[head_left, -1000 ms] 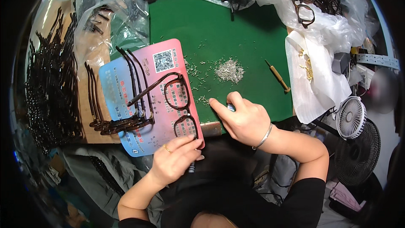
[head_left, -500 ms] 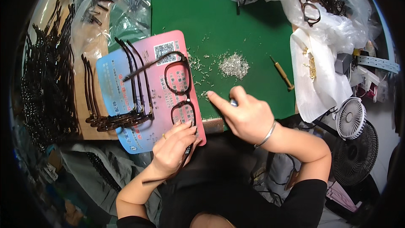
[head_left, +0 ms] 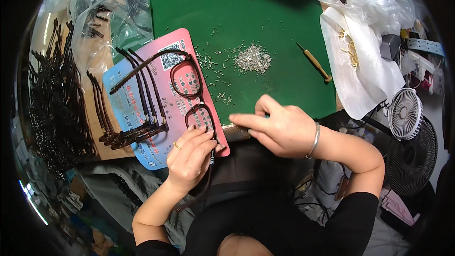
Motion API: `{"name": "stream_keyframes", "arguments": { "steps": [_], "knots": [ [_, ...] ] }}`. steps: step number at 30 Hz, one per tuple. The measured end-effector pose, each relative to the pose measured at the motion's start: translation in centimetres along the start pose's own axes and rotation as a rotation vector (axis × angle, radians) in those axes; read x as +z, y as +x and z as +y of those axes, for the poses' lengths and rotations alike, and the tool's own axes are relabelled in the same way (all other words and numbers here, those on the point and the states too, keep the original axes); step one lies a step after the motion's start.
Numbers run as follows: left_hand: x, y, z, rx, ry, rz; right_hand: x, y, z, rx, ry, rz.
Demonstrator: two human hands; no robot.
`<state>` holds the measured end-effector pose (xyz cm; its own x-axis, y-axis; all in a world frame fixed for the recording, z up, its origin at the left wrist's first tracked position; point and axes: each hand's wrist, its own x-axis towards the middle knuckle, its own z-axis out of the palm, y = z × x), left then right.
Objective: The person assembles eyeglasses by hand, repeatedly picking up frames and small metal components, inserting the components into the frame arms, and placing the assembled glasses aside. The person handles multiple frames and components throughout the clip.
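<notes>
My left hand (head_left: 189, 154) is closed on a dark eyeglass frame (head_left: 201, 85) at its near lens. The frame lies on a pink and blue printed card (head_left: 192, 43), one temple stretching left across it and the other running down past my wrist. My right hand (head_left: 286, 130) is just right of the card, index finger stretched left toward the frame and the other fingers curled. A small bluish bit shows between its fingers, but most of what it holds is hidden. Beyond it lies a heap of tiny silver screws (head_left: 253, 59), with more scattered toward the card.
Several dark eyeglass frames (head_left: 135, 135) are stacked on the card's left part. Dark temples (head_left: 57, 128) fill the far left. A brass-coloured screwdriver (head_left: 315, 62) rests on the green mat (head_left: 213, 4), beside white paper (head_left: 339, 76) bearing golden bits. Fans (head_left: 405, 114) stand right.
My right hand has drawn back from the loose screws, nearer to me and the mat's front edge. My left hand stays on the eyeglass frame. The whole view has shifted slightly.
</notes>
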<state>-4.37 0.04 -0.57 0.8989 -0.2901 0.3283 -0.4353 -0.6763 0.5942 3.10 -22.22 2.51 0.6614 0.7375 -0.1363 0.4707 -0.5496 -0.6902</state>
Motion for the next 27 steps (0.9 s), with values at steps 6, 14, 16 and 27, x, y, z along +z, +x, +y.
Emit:
{"name": "stream_keyframes", "arguments": {
  "steps": [6, 14, 16, 27],
  "knots": [
    [0.3, -0.4, -0.7, 0.014, -0.003, 0.012, 2.2, 0.4, -0.7, -0.102, 0.034, -0.051],
    [0.3, -0.4, -1.0, 0.009, -0.019, -0.001, 2.1, 0.8, -0.8, -0.106, 0.082, -0.059],
    [0.5, -0.6, -1.0, 0.007, -0.034, 0.024, 2.0, 0.9, -0.8, -0.12, 0.079, -0.071],
    [0.8, -0.5, -1.1, 0.037, -0.045, 0.076, 3.6, 1.5, 0.3, -0.436, -0.511, 0.268]
  ]
}}
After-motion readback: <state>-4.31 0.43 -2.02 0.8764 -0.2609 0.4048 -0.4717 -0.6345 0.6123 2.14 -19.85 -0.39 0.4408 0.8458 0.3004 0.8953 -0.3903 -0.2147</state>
